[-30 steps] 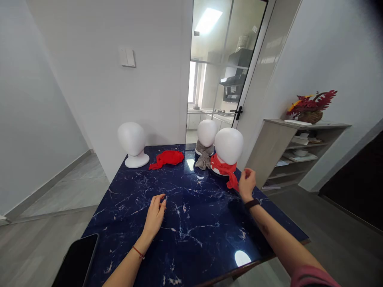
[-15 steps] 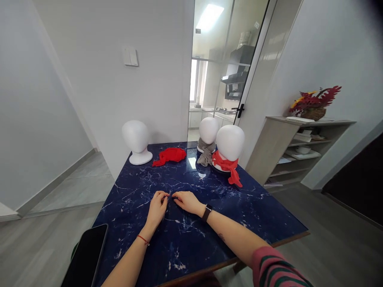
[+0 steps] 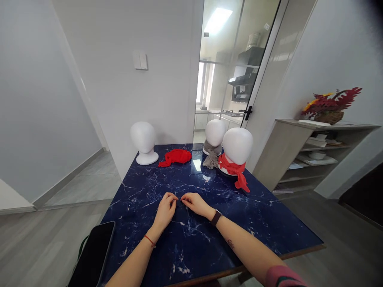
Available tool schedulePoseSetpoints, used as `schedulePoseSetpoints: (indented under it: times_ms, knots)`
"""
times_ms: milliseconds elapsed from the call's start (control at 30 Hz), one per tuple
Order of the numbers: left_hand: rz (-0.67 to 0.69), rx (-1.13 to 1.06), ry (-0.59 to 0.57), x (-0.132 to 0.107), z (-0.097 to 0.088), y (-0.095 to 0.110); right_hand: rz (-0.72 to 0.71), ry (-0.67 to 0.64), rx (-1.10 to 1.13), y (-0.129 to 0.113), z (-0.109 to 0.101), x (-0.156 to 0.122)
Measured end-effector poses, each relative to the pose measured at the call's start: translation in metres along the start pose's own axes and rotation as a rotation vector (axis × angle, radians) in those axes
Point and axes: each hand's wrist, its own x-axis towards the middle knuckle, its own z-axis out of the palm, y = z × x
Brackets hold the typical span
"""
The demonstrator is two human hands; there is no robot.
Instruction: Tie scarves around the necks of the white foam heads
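Left hand (image 3: 166, 208): curled narrow, no thing visible in it; fully closed or not, I cannot tell.
Right hand (image 3: 196, 203): same, just beside.
Scarf (image 3: 231, 165): around front head (image 3: 238, 144), tail on table (image 3: 143, 195); caught tail could tip head.
Phone (image 3: 94, 255): at table edge; bump might drop it.

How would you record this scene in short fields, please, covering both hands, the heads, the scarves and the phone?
Left hand: curled, at the table; nothing visible in it
Right hand: curled, tips near the left hand; nothing visible in it
Left head: bare
Rear head: grey scarf around its neck
Front head: red scarf around its neck, one end trailing
Loose scarf: red, on the table, between left and rear heads
Phone: near left corner, screen dark
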Motion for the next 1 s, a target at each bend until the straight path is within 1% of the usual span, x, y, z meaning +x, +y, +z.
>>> schedulePoseSetpoints:
  times_ms: [100, 267, 433, 533, 667, 867, 1000]
  knots:
    - [-0.009, -0.001, -0.001, -0.0006, 0.0018, -0.0019, -0.011, -0.003, -0.009, 0.0, -0.0006, -0.0004]
    - [-0.03, -0.018, 0.038, -0.0007, 0.002, -0.0057, -0.016, 0.004, 0.015, 0.0016, 0.0003, -0.0006]
    - [-0.058, -0.054, 0.064, -0.0006, 0.0007, -0.0027, -0.014, -0.002, 0.02, 0.0019, 0.001, -0.0006]
    - [-0.077, -0.092, 0.107, -0.0008, 0.0007, -0.0005, -0.015, 0.001, 0.024, 0.0014, 0.001, -0.0009]
    - [-0.112, -0.09, 0.174, -0.0007, -0.0001, -0.0018, -0.003, 0.013, 0.041, 0.001, 0.0014, -0.0019]
    - [-0.126, -0.093, 0.177, -0.0011, -0.004, -0.0067, 0.012, 0.009, 0.076, 0.0012, 0.0004, -0.0021]
    - [-0.132, -0.094, 0.202, -0.0026, -0.0051, -0.0047, 0.035, 0.018, 0.101, 0.0001, 0.0013, -0.0023]
